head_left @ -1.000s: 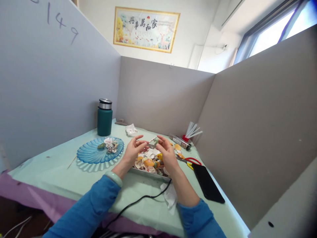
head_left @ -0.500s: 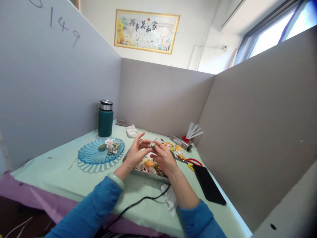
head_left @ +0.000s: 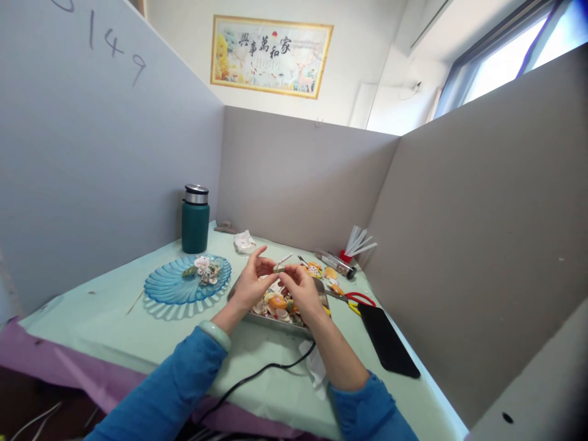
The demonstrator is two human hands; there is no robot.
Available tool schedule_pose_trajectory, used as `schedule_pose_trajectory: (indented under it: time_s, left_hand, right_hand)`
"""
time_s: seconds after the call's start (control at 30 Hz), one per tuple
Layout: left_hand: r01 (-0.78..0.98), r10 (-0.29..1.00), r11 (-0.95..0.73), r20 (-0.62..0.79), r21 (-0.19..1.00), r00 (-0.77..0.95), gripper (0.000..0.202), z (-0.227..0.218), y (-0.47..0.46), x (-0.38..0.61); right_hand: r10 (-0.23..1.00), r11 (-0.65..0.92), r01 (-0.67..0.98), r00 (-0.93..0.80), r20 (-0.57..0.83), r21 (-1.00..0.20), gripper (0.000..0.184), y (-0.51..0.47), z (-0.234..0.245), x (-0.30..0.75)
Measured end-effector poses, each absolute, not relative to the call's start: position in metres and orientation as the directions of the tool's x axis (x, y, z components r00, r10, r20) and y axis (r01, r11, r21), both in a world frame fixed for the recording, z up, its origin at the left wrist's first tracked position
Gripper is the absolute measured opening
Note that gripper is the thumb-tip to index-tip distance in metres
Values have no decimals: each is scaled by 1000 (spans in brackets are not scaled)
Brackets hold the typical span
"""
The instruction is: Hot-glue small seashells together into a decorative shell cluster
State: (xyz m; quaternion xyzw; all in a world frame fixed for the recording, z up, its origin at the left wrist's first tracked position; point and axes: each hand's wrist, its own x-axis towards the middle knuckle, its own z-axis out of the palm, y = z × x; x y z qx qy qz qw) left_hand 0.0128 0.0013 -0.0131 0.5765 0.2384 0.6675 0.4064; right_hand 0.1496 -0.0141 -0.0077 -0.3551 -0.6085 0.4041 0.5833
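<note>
Between the fingertips of both hands is a small greenish shell (head_left: 280, 268), partly covered by the fingers. My left hand (head_left: 250, 282) pinches it from the left, with the index finger raised. From the right, my right hand (head_left: 301, 291) closes thumb and fingers on it. Just below both hands lies a metal tray (head_left: 280, 326) heaped with shells (head_left: 277, 303), some white, some orange. To the left, a blue scalloped glass plate (head_left: 168, 282) bears a cluster of shells (head_left: 207, 271).
A green flask (head_left: 195, 223) stands behind the plate. On the right lie red-and-yellow scissors (head_left: 361, 299), a black phone (head_left: 388, 340) and a clear tube (head_left: 337, 263), beside glue sticks (head_left: 359, 242). A black cable (head_left: 257, 375) and a tissue (head_left: 316, 367) are in front.
My right hand has shifted slightly left and its fingers have drawn closer together around the shell. The shell has turned and moved a little left. The left hand is nearly still.
</note>
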Motion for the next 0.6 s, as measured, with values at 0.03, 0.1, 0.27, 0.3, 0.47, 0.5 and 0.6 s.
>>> schedule_pose_trajectory:
  time_s: [0.03,0.1,0.27,0.3,0.47,0.5,0.6]
  left_hand:
    - [-257,818,-556,575,791,2,72,-13,1,13]
    - [-250,814,-557,580,792,21,71,-12,0,13]
    - [-355,849,-465,523,811,82,65,-11,-1,9]
    - [-387,863,-421,494,820,106,64,-11,-1,8]
    - [-437,900,-270,386,858,202,60,-12,1,5]
    - [-435,903,-263,379,861,203,61,-12,1,5]
    - [-441,913,-256,364,861,182,61,-10,0,5]
  right_hand:
    - [900,431,-21,-64,431,-902,25,-14,-9,149]
    - [899,433,-14,-66,433,-901,24,-14,-9,149]
    - [889,454,-19,-57,454,-891,22,-13,-7,151]
    - [883,467,-6,-53,466,-884,21,-12,-7,151]
    - [821,570,179,-72,567,-802,16,-15,-8,151]
    - [807,587,218,-78,586,-780,15,-16,-7,151]
    - [770,627,303,-101,630,-718,16,-21,-5,151]
